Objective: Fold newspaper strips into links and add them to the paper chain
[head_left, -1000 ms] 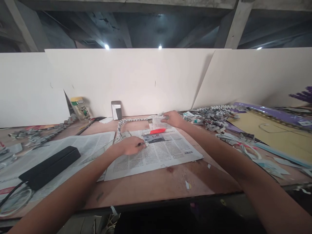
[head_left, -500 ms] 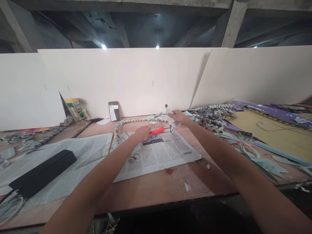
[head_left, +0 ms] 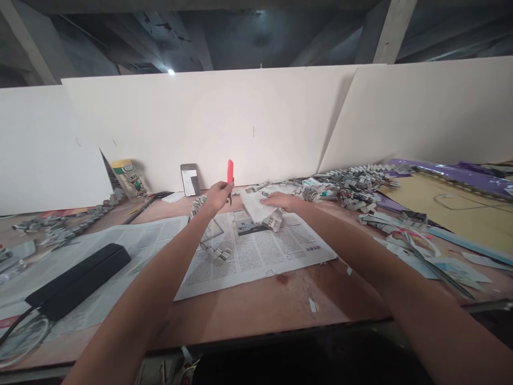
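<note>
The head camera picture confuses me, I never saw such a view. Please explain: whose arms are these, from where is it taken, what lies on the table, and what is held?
The camera sits on a person's head and looks down, so both arms are that person's own. The left hand holds a red-handled cutter upright. The right hand holds a folded piece of white paper. They work over an open newspaper sheet on a brown wooden table. A pile of small folded grey paper pieces lies to the right, a black flat box to the left.

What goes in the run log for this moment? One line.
left hand: holds red cutter upright | right hand: holds folded paper strip | below: newspaper
</note>
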Tool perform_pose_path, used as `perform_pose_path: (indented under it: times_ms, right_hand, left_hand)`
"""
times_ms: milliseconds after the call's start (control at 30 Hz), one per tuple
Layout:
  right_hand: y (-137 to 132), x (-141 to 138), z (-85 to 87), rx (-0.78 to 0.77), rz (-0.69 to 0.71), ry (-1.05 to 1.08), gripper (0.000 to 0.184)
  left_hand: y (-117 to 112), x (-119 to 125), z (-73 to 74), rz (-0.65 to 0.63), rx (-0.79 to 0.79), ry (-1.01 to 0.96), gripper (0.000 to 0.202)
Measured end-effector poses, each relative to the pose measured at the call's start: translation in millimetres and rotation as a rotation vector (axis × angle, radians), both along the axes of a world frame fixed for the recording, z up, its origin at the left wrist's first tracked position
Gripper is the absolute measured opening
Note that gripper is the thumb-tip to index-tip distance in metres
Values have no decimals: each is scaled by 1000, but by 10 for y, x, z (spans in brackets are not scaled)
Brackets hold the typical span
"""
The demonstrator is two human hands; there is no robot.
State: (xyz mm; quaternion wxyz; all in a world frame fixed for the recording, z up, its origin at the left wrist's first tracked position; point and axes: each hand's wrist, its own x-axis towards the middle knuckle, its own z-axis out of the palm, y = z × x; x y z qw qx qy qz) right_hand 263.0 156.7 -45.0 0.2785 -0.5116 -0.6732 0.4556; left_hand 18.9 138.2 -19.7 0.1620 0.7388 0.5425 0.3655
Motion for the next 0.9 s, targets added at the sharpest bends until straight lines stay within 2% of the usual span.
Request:
perform_pose_path:
  times_ms: [67,167,300,433,567,667,700,800,867,900]
  right_hand:
    - [3,-38,-66,62,-61,-116,36]
    - [-26,-72,-154,144,-106,-245,34]
    - [-54,-1,-168,175,-126,-347,39]
    - [-85,305,-35,138,-149,-387,43]
    - [-255,628,195,144,-166,-357,49]
    - [-506,661,380,195,-147,-286,47]
    - [-607,618,434,212,-104,-232,42]
    - [-930,374,554,284,125,133,34]
    - [-1132,175,601,316,185,260,31]
    - [-1221,83,617,311,207,264,29]
  left_hand:
    - [-41,29,-34,5,-10,48,53]
    - [-94,125,-148,-53,-86,188,46]
    - [-102,263,-323,-117,-172,375,32]
    - [-86,302,-388,-109,-197,472,34]
    - [-130,277,-331,-106,-193,457,45]
    - [-251,252,-214,-123,-178,363,60]
    - [-317,247,-163,-140,-173,323,63]
    - [-589,255,6,-244,-184,144,59]
    - [-794,279,109,-463,-312,-293,55]
    - [-888,293,151,-527,-351,-448,53]
